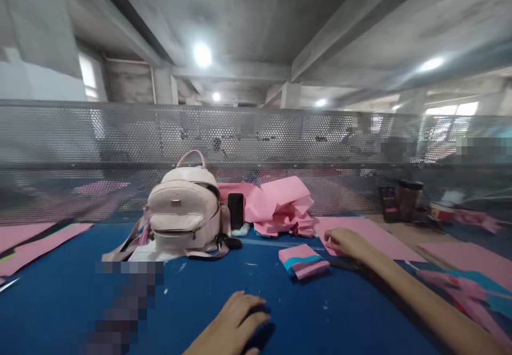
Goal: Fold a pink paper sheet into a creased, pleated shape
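My left hand (236, 320) hovers low over the blue table (192, 301) at the front, its fingers bent but apart, with nothing in them. Out to the right, my right hand (348, 242) reaches to the left part of a flat pink sheet (372, 232). Its fingers are curled together on that sheet; the fingertips are partly hidden. Just left of and below this hand lies a small folded pink bundle (304, 265) with a blue band across it. A dark, thin object (346, 265) lies under the right wrist, too blurred to name.
A pale pink backpack (182, 211) stands at the back left, beside an upright phone (236, 211) and a crumpled pink pile (282, 205). A perforated metal screen (256, 141) closes off the back. Pink strips (48, 245) lie left; a dark cup (408, 200) and more pink pieces (472, 259) right.
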The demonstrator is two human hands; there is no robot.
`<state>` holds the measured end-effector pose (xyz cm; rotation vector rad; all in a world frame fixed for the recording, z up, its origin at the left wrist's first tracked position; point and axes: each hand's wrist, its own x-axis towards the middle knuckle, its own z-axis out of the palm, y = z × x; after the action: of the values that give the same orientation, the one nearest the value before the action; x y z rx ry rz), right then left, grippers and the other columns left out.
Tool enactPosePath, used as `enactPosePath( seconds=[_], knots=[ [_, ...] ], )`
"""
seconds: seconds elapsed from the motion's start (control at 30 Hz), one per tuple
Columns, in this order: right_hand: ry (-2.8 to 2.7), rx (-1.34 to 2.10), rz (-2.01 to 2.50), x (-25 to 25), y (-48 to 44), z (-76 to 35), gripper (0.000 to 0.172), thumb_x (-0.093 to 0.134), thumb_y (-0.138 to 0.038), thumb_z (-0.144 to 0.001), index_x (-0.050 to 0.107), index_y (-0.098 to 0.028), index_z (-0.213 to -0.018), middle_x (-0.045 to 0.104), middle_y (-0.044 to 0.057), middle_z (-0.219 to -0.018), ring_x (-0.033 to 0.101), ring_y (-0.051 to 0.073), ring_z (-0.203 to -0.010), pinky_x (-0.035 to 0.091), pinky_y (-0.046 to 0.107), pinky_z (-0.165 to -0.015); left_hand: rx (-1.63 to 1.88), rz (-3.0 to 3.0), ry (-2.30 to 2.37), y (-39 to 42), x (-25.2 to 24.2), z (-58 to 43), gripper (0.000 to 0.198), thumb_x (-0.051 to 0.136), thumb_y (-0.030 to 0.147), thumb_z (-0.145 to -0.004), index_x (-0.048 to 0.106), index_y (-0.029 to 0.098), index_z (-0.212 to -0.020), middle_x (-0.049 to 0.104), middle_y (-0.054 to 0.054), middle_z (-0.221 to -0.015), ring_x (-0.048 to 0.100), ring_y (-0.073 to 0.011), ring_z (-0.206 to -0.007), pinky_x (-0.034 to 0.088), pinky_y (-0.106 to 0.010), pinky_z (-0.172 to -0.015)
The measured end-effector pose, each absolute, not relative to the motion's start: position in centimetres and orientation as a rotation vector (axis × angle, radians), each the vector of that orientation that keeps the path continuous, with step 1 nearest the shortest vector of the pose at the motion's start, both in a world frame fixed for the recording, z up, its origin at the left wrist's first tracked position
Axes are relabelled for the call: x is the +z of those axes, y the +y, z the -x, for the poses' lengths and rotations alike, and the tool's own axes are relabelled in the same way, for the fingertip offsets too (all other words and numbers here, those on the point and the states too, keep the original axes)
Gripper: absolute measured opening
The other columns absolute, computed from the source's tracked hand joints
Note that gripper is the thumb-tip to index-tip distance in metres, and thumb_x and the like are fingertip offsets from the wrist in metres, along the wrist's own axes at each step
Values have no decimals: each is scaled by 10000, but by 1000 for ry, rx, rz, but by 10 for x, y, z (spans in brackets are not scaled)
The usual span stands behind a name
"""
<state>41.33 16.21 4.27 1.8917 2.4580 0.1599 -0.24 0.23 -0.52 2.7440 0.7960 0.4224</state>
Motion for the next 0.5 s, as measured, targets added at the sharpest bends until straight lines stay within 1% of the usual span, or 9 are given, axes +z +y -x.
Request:
enactPosePath(
  seconds=[0.17, 0.27, 0.37, 0.5],
  knots=[
    [2434, 145, -2022, 40, 173, -419, 268, 579, -328, -972, 600, -181, -1194, 609, 86, -1221, 628, 217, -1010, 546, 416, -859, 461, -2746, 767, 2, -4, 3, 482, 567, 266, -954, 395, 234, -1403, 467, -146, -1436, 409, -308, -1364, 291, -574, -1127],
    [2427, 117, -2065, 39, 176, -423, 272, 580, -331, -971, 599, -181, -1197, 607, 85, -1224, 627, 221, -1016, 545, 418, -862, 489, -2752, 749, 3, -4, 2, 461, 545, 272, -963, 405, 207, -1397, 474, -169, -1423, 423, -324, -1352, 291, -595, -1115],
    [2429, 68, -2071, 41, 179, -426, 279, 585, -333, -967, 599, -179, -1200, 605, 83, -1228, 626, 226, -1020, 546, 418, -860, 495, -2756, 730, 3, -4, 2, 460, 541, 271, -960, 410, 194, -1394, 477, -178, -1418, 429, -334, -1347, 294, -606, -1108],
    [2450, -58, -2009, 38, 180, -428, 279, 593, -327, -961, 603, -178, -1197, 604, 84, -1236, 627, 225, -1015, 549, 409, -847, 486, -2749, 730, 5, -5, 2, 463, 533, 283, -970, 394, 215, -1407, 459, -167, -1438, 409, -323, -1363, 291, -588, -1118]
  ],
)
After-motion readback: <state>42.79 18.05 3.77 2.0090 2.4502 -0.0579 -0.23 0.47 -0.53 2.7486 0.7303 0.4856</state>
